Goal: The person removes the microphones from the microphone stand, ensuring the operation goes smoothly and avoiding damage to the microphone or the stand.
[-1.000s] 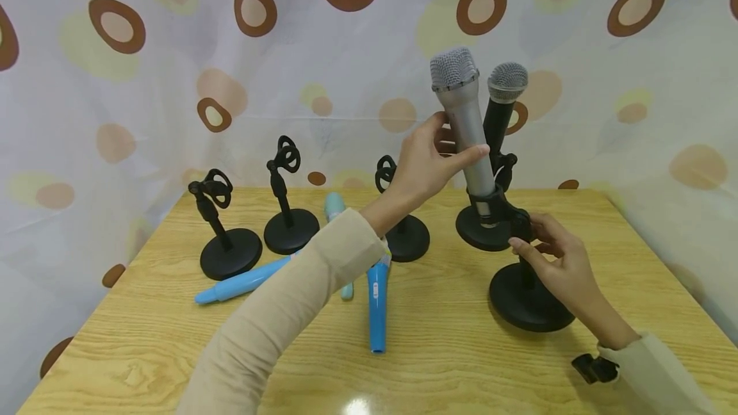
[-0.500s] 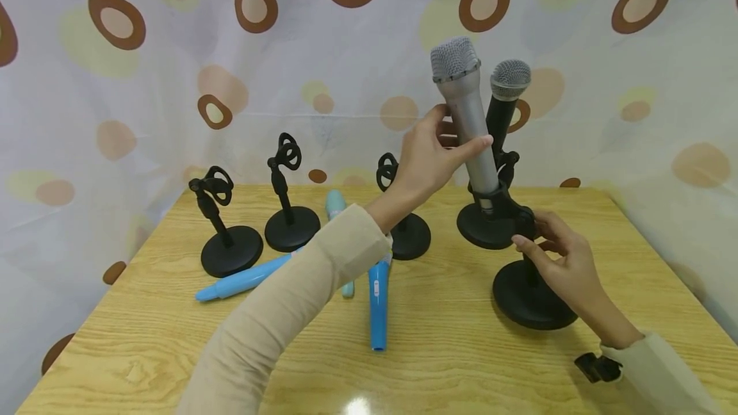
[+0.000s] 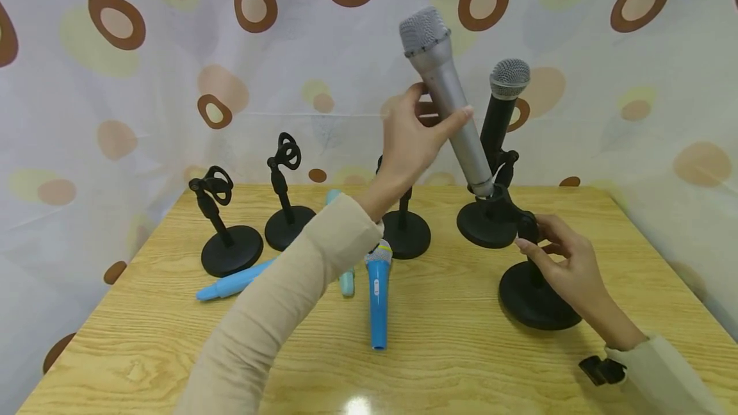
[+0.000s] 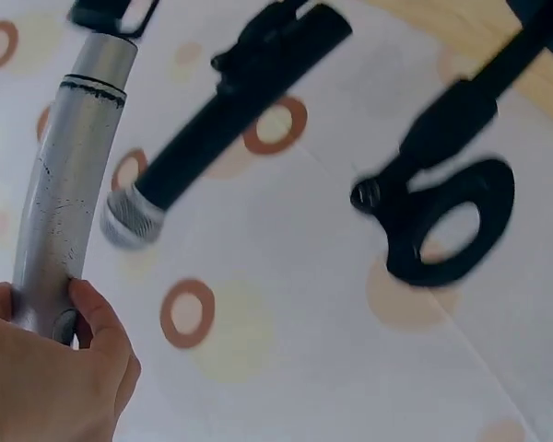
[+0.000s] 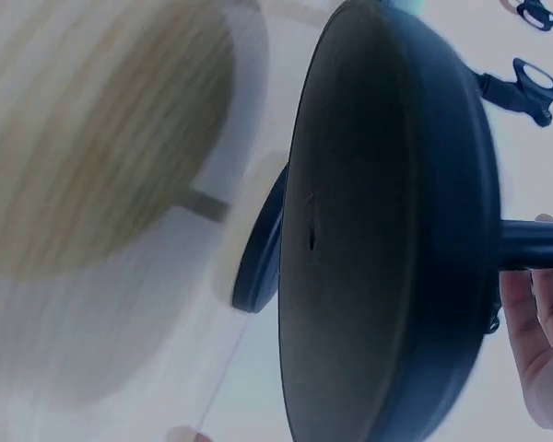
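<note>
My left hand grips a silver microphone round the middle of its body, thumb across the front. Its mesh head leans up to the left. The lower end of the microphone is right at the clip of a black desk stand. My right hand pinches that stand's upright just below the clip joint. The underside of the stand's round base shows in the right wrist view, raised off the table. In the left wrist view the silver body points toward the clip.
Behind stands a black microphone in its own stand. Several other black stands, such as the leftmost stand, are at the back. A blue microphone, a light blue one and a teal one lie on the wooden table.
My left hand has moved up and left with the silver microphone, drawing its lower end up out of the clip. The right hand and stand have shifted slightly right.
</note>
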`<act>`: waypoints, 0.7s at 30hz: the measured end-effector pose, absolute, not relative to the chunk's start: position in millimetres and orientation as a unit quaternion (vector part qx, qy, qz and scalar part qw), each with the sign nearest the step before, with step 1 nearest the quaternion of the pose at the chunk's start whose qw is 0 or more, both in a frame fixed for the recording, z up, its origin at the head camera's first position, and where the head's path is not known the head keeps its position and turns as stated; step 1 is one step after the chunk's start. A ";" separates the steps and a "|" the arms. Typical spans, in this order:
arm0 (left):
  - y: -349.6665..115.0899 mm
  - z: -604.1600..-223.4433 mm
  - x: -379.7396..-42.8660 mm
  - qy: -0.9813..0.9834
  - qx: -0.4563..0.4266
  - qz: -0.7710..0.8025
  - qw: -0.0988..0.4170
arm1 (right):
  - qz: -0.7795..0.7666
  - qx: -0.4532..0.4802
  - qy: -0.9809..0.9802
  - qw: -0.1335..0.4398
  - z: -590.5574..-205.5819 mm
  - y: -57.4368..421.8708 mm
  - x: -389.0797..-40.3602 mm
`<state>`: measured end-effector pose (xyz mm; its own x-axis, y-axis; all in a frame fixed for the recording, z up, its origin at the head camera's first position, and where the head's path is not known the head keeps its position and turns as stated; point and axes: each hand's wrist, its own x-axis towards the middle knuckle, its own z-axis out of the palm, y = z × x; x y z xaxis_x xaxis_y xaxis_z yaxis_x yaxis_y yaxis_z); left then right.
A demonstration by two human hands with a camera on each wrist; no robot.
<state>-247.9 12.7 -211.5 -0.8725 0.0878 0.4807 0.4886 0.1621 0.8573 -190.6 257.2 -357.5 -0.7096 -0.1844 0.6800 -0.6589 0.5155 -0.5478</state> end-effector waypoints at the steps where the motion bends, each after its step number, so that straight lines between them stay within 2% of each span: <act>1: 8.9 -209.5 -249.6 -0.743 -0.189 -0.619 0.171 | 0.423 0.253 -0.823 0.282 -358.1 258.9 -190.3; 4: -2.3 -207.6 -252.4 -0.749 -0.173 -0.614 0.178 | 0.435 0.242 -0.821 0.282 -358.8 264.9 -189.9; 13: -11.3 -228.7 -251.4 -0.793 -0.170 -0.571 0.128 | 0.478 0.196 -0.816 0.257 -354.7 271.0 -192.8; 21: -6.8 -247.6 -247.8 -0.807 -0.187 -0.551 0.095 | 0.585 0.229 -0.742 0.234 -354.4 275.0 -201.9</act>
